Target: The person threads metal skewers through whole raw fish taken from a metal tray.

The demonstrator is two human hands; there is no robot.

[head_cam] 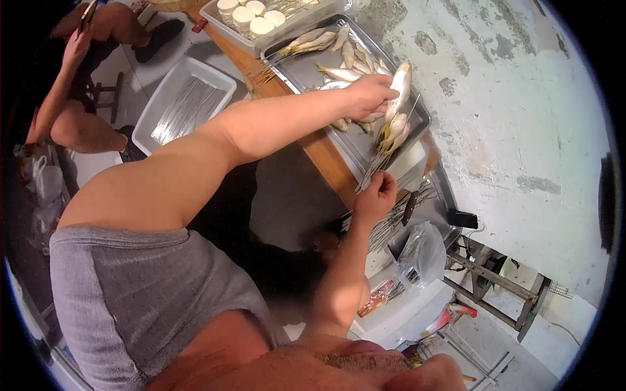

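Observation:
My left hand [374,95] grips a silvery fish with a yellowish tail [400,90] over the right end of a metal tray [342,146]. Below it, my right hand [375,195] is pinched near the tray's near corner, on what looks like a thin metal skewer [414,105] slanting up past the fish. Right beside that lie skewered fish [395,132], their skewer ends pointing toward my right hand. Loose fish [345,73] are heaped in the middle of the tray, partly behind my left hand. More skewered fish [310,41] rest at its far left end.
A plastic bin [261,24] of pale round pieces adjoins the tray. Metal skewers fill a white tub [181,107] on the floor. Near my right forearm are bundled skewers [386,229], a dark-handled tool [411,207] and a plastic bag [423,254]. Another person's arm [58,83] is at upper left.

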